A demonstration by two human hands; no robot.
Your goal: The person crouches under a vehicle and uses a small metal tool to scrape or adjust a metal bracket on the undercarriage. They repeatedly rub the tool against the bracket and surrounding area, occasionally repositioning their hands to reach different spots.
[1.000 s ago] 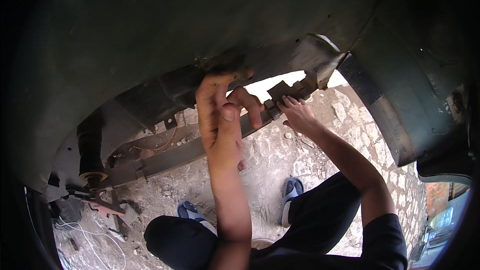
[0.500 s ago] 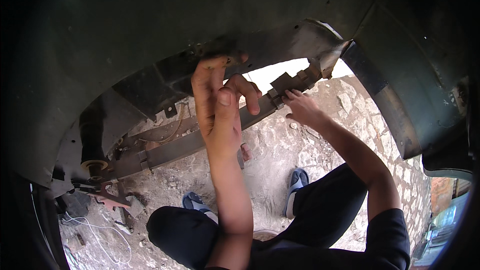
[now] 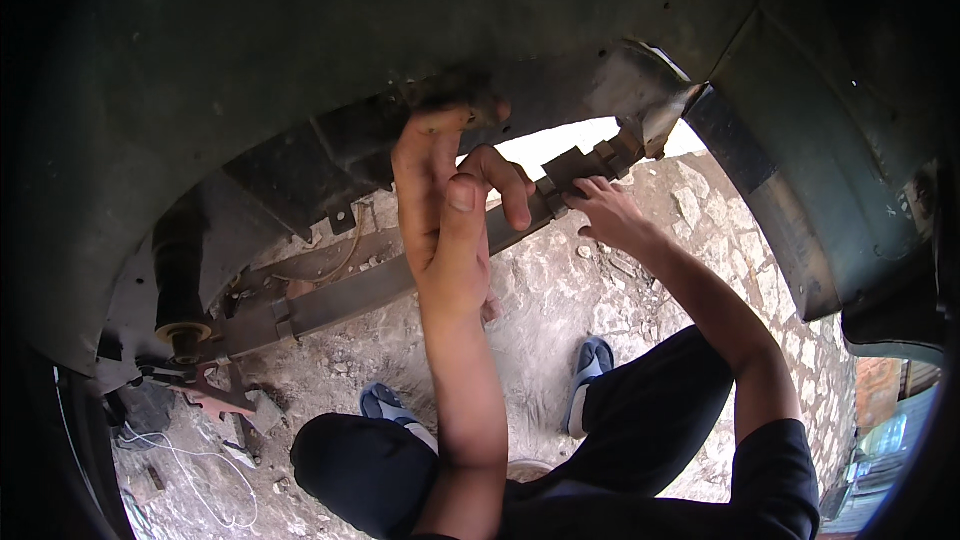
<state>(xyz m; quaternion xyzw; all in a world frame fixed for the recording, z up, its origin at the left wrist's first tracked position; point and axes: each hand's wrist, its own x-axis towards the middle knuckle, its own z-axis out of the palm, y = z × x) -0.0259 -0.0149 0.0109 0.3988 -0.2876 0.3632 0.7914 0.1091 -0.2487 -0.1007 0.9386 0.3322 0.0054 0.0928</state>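
Note:
My left hand [image 3: 440, 210] reaches up under a dark green body panel [image 3: 280, 50] of a vehicle, top fingertips at the shadowed lip above it, other fingers loosely bent and apart, nothing visible held. My right hand [image 3: 615, 220], farther right, has spread fingers, the tips resting on a dark bracket [image 3: 568, 166] on a long metal leaf spring [image 3: 340, 307] that runs diagonally beneath. A metal flange [image 3: 540, 90] with holes lines the panel's lower edge. What my left fingertips touch is too dark to make out.
At left hang a dark cylindrical part [image 3: 180, 280] and a reddish metal stand [image 3: 215, 395]; white cable [image 3: 200, 470] lies below. My sandalled feet [image 3: 590, 370] stand on dusty, rubble-strewn ground [image 3: 530, 310]. A curved panel [image 3: 820, 200] borders the right, with corrugated sheets [image 3: 900, 420] beyond.
Compared with a second ago, both hands and the metalwork sit higher in the picture as the view shifted. My right fingertips remain at the bracket; my left hand stays at the lip.

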